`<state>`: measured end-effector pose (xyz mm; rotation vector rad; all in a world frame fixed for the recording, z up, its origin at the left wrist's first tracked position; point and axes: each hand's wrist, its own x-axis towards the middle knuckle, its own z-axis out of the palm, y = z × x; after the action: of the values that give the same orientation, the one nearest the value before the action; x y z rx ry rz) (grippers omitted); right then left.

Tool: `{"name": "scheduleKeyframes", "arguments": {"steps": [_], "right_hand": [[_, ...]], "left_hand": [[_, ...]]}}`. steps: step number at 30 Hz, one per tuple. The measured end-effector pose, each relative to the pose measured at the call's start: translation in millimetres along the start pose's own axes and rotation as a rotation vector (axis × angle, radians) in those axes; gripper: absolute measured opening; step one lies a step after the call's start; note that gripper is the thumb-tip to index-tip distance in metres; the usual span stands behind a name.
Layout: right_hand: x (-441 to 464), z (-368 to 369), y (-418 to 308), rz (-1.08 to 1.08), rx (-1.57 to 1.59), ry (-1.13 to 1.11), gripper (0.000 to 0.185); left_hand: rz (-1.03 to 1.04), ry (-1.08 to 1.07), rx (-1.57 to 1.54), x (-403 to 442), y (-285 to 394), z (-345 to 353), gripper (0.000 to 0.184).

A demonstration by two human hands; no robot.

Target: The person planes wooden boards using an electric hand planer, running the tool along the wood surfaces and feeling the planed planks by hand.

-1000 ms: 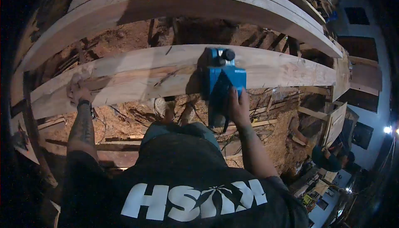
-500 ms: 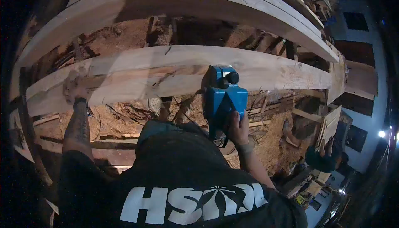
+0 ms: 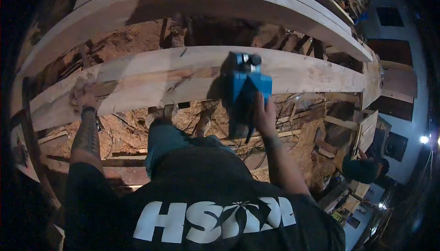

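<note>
A long pale wooden plank [image 3: 192,79] runs across the view in front of me, with some dark marks on its face. My right hand [image 3: 264,116] is wrapped round the rear handle of a blue electric planer [image 3: 250,84], which is over the plank's middle and reaches back past its near edge. The planer is slightly blurred. My left hand [image 3: 84,96] lies on the plank near its left end, fingers stretched over the wood and partly in shadow.
Thick beams [image 3: 220,1] lie parallel beyond the plank. Wood shavings [image 3: 133,134] and scrap boards cover the ground around my feet. At the right, another person [image 3: 362,171] is beside a wooden frame [image 3: 364,132]. Lamps [image 3: 424,139] shine at the far right.
My right hand and the planer have moved forward, away from my body, farther across the plank. My left hand stays at the same spot on the wood.
</note>
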<state>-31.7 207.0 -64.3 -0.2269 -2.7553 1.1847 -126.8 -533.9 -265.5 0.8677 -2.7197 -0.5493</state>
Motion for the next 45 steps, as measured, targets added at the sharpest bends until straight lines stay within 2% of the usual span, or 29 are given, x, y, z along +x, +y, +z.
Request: {"name": "scheduleKeyframes", "arguments": {"steps": [2,5,7,9,11,14,16,19,20,22,23,25,26,28,29,32,35,37,38,40,42,43,45], "right_hand": [[-52,-14,-7,0.279,0.218,-0.106,0.035],[-60,-8,19,0.305,0.112,-0.1,0.035],[-23,-8,-36,0.128,0.066,-0.015,0.039],[22,5,-52,0.126,0.011,0.065,0.043],[63,10,-60,0.161,0.18,-0.044,0.045],[87,30,-40,0.366,0.355,-0.121,0.047],[60,39,-35,0.235,0.247,-0.057,0.047],[-20,36,-39,0.026,0.091,-0.035,0.037],[-50,35,-35,0.163,0.147,-0.101,0.035],[-68,35,-36,0.301,0.157,-0.176,0.035],[-69,36,-34,0.304,0.116,-0.177,0.038],[-55,45,-41,0.127,0.011,-0.108,0.039],[-29,55,-41,-0.049,-0.055,-0.039,0.036],[25,63,-66,-0.058,-0.037,-0.06,0.036],[48,60,-93,0.111,0.052,-0.151,0.038],[73,70,-114,0.338,0.322,-0.202,0.041],[31,62,-110,0.099,0.184,-0.116,0.038],[-19,57,-84,0.015,0.069,-0.101,0.033],[-46,55,-64,-0.004,0.024,-0.084,0.031],[-59,55,-46,0.126,0.109,-0.107,0.027],[-57,51,-64,0.369,0.316,-0.198,0.026],[-40,57,-64,0.247,0.244,-0.178,0.035],[3,59,-85,0.075,0.027,-0.194,0.039]], "left_hand": [[0.0,0.024,0.028,-6,1,4,0.067],[-0.01,0.096,0.085,-12,9,4,0.065],[-0.01,0.135,0.102,-10,11,1,0.064],[0.001,0.164,0.104,-10,9,4,0.063],[0.042,0.19,0.071,-6,3,10,0.061],[0.174,0.247,-0.007,-13,-4,23,0.059],[0.044,0.235,0.363,-28,46,-12,0.057],[-0.026,0.21,0.35,-26,45,-4,0.057],[-0.036,0.202,0.314,-22,39,-1,0.057],[-0.053,0.188,0.291,-22,35,4,0.056],[-0.06,0.183,0.291,-22,35,4,0.056],[-0.062,0.17,0.29,-21,33,4,0.056],[-0.059,0.16,0.291,-19,32,4,0.056],[-0.041,0.137,0.292,-16,28,9,0.056],[-0.031,0.12,0.294,-15,24,12,0.056],[0.048,0.033,0.321,-1,4,27,0.057],[0.301,-0.127,0.455,33,-38,66,0.057],[0.398,-0.267,0.472,15,-24,62,0.059],[0.384,-0.297,0.475,5,-17,55,0.059],[0.235,-0.216,0.438,-15,2,40,0.058],[0.137,-0.125,0.416,-27,21,27,0.057],[0.115,-0.095,0.409,-26,24,23,0.056],[0.094,-0.065,0.406,-22,29,18,0.055]]}}
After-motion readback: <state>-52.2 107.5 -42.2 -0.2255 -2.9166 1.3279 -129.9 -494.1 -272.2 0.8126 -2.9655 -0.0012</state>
